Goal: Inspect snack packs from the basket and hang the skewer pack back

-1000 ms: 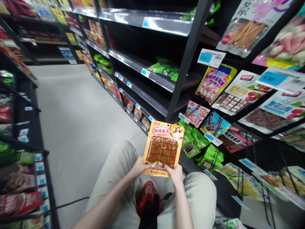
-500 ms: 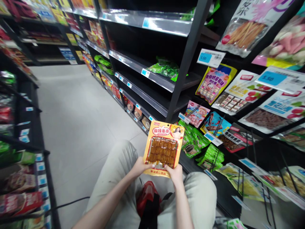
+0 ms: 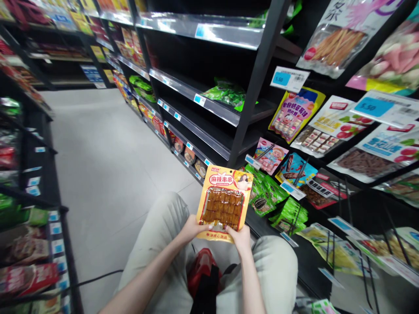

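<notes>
A yellow snack packet (image 3: 224, 205) with a clear window showing brown skewered pieces is held upright between my hands, its front facing me. My left hand (image 3: 192, 229) grips its lower left edge, thumb over the front. At the lower right corner my right hand (image 3: 240, 239) grips it the same way. The fingers behind the packet are hidden. Below it, between my bent knees, a red object (image 3: 203, 264) stands with a black strap across it.
Hanging snack bags (image 3: 296, 114) on metal hooks fill the rack to my right. Ahead runs a black shelf (image 3: 196, 100) with green packets (image 3: 227, 93). Another stocked shelf (image 3: 55, 244) lines the left side of the grey floor (image 3: 94, 152). A black cable (image 3: 98, 277) crosses low on the left.
</notes>
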`<state>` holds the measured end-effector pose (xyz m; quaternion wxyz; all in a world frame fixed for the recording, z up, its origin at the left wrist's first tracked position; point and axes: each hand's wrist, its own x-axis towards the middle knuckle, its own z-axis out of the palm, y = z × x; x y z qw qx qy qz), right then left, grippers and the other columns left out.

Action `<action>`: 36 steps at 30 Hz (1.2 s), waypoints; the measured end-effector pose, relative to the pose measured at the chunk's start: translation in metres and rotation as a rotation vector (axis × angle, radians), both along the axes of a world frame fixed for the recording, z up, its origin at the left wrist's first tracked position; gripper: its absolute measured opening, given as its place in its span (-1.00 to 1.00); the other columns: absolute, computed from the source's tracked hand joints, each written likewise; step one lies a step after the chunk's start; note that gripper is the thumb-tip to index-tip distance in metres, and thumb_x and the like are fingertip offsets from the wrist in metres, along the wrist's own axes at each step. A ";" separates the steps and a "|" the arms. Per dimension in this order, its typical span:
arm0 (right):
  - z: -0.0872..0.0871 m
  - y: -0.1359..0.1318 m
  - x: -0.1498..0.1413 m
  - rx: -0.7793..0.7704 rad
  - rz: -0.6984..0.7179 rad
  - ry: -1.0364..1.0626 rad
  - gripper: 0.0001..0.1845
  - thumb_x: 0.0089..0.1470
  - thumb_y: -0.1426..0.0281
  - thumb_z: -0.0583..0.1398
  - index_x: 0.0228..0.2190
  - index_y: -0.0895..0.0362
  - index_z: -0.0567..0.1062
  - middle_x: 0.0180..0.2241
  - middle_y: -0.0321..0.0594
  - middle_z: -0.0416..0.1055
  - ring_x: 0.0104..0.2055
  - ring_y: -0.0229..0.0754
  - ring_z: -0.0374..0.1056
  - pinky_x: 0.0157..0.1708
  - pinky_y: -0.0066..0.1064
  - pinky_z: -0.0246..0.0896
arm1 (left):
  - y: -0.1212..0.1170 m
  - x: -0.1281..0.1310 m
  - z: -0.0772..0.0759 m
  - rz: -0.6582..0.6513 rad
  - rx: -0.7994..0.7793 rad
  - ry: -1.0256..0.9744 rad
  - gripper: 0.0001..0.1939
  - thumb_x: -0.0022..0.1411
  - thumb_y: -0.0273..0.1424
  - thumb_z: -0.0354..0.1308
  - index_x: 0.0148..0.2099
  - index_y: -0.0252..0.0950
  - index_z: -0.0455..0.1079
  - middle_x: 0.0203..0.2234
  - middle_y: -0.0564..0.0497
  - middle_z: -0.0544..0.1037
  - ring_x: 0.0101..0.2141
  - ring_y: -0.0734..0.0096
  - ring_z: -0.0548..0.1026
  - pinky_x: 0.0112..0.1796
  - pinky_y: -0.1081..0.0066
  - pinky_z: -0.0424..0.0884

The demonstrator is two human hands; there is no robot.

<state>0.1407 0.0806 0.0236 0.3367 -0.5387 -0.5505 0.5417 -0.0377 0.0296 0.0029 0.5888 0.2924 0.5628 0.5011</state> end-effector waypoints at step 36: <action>0.003 0.000 0.001 -0.016 0.033 0.052 -0.75 -0.38 0.33 0.27 -0.57 0.26 0.49 -0.54 -0.13 0.47 -0.51 -0.14 0.36 -0.49 -0.40 0.27 | -0.001 -0.002 -0.005 -0.022 0.026 0.015 -0.56 -0.33 -0.37 0.35 -0.31 -0.48 0.46 -0.52 -0.05 0.53 -0.52 0.36 0.45 -0.47 0.45 0.40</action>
